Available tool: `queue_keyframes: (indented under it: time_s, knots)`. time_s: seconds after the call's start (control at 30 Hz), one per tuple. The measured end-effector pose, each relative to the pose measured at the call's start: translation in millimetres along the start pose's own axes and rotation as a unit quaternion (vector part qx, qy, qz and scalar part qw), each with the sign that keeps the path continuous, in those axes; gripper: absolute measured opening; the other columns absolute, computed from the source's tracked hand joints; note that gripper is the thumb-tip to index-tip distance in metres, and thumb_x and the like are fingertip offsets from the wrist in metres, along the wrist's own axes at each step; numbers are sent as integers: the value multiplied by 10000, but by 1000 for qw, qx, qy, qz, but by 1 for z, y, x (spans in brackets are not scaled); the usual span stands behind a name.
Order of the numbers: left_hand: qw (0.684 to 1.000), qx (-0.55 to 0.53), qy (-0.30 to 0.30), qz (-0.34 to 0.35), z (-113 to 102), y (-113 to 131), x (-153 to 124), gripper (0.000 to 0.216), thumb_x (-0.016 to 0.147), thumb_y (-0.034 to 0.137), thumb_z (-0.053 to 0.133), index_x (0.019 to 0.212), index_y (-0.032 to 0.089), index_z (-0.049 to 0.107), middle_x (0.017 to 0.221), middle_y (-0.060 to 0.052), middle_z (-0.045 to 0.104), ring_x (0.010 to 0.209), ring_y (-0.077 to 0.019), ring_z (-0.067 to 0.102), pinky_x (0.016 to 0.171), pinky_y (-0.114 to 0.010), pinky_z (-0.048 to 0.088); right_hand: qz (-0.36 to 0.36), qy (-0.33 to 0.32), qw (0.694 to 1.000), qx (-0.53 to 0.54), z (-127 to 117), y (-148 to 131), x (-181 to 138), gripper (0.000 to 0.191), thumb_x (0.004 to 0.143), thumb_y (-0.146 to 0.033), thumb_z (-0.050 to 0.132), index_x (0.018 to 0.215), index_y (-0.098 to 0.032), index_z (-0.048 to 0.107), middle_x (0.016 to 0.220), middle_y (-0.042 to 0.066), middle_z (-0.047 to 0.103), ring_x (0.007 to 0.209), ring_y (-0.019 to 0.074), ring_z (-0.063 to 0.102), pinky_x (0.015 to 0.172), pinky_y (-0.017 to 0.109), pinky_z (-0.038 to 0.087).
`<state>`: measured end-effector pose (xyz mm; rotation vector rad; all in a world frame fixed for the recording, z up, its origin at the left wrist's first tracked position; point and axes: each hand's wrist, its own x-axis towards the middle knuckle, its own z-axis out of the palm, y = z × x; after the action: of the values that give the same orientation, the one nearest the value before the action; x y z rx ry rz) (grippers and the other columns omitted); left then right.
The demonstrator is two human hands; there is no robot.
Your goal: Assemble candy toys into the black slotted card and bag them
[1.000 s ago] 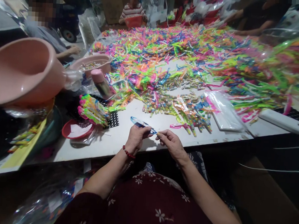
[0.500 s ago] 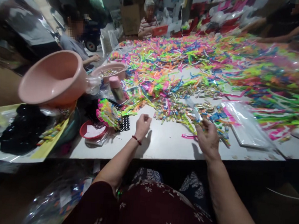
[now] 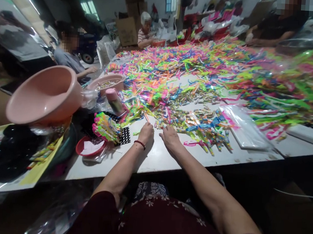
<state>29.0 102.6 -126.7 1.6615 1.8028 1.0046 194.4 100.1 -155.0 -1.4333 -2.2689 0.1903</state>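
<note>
My left hand [image 3: 146, 134] is closed at the near edge of the pile, with a dark red bead bracelet on its wrist. A thin orange strip [image 3: 146, 116] sticks out beyond its fingers, and a short yellow-green end shows at its left side. Close by on the right, my right hand [image 3: 170, 137] rests low over the table, thumb and fingers slightly apart, with nothing visible in it. Its fingertips are by small patterned sticks [image 3: 181, 122]. Farther right lies a bunch of sticks with blue ribbon [image 3: 206, 125].
Colourful plastic pieces [image 3: 181, 60] cover much of the white table [image 3: 159, 159]. At left are a large pink basin [image 3: 42, 92], a pink-capped bottle [image 3: 115, 102], a red dish [image 3: 81, 150] and a bundled bunch [image 3: 106, 126]. Clear plastic bags [image 3: 247, 131] lie right. Several people sit around.
My right hand has moved left from the sticks on the right to beside my left hand. The blue-ribboned bunch now lies there. An orange strip now shows at my left hand. The view has shifted.
</note>
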Motion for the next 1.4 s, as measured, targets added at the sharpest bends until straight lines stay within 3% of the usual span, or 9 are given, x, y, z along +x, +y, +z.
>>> queue_keyframes:
  time_s: [0.23,0.37,0.47,0.57,0.67,0.83,1.07,1.27,1.4]
  knots:
    - [994,-110,13,6,-17,14,-22,84,849,292,624,842,208,634,885,-45,695,867,-205,646,769,-315,526,82,63,982,157,-18,14,-31,251,927,-165,468,1132,-141,612,1108,150,638,1014,267,597,909,400,491]
    - [978,-199,22,-54,-21,22,-41,196,933,395,496,959,203,518,898,-49,702,690,-164,678,521,-240,484,183,24,895,405,-32,2,-58,271,939,-375,480,1106,-202,607,843,28,630,724,180,620,683,317,530]
    - [934,-337,18,-120,-17,31,-56,247,918,427,551,960,197,473,883,-51,706,626,-139,682,491,-200,455,191,-15,851,488,-39,-16,-75,345,882,-482,576,1102,-217,600,763,-16,606,692,163,593,664,295,511]
    - [884,-438,39,-159,-10,37,-69,356,848,477,670,928,184,486,854,-58,708,654,-145,689,519,-197,462,171,-36,852,494,-44,-33,-88,402,785,-488,707,1072,-219,623,834,-8,634,738,162,590,677,285,490]
    - [873,-463,33,-153,-6,38,-83,425,787,518,739,921,164,544,862,-65,719,705,-131,675,573,-198,476,181,-40,849,494,-43,-41,-95,327,786,-480,698,957,-206,647,723,-31,584,656,145,535,605,261,439]
    - [858,-467,-139,-164,-2,37,-105,472,552,386,929,828,104,671,785,-54,710,713,-131,655,682,-236,518,182,-25,839,512,-45,-38,-100,322,800,-489,686,947,-203,669,747,-24,615,703,156,561,648,263,468]
    - [833,-503,-40,-226,-7,40,-107,496,472,403,945,714,132,607,624,27,617,574,-92,592,616,-255,565,149,0,862,484,-62,-30,-113,418,906,-497,595,1212,-225,678,1095,59,663,821,173,615,785,327,526]
    - [824,-516,-24,-232,-4,45,-108,467,516,359,932,737,129,591,657,18,625,594,-89,603,586,-231,577,182,-18,775,606,-65,-34,-117,352,791,-473,775,1020,-221,685,861,9,692,736,157,634,733,310,538]
    - [816,-527,-15,-236,-1,48,-111,446,533,323,929,742,126,588,653,26,615,589,-83,597,583,-225,584,192,-9,753,630,-66,-37,-116,357,770,-502,793,947,-212,683,829,10,692,727,155,641,739,314,540]
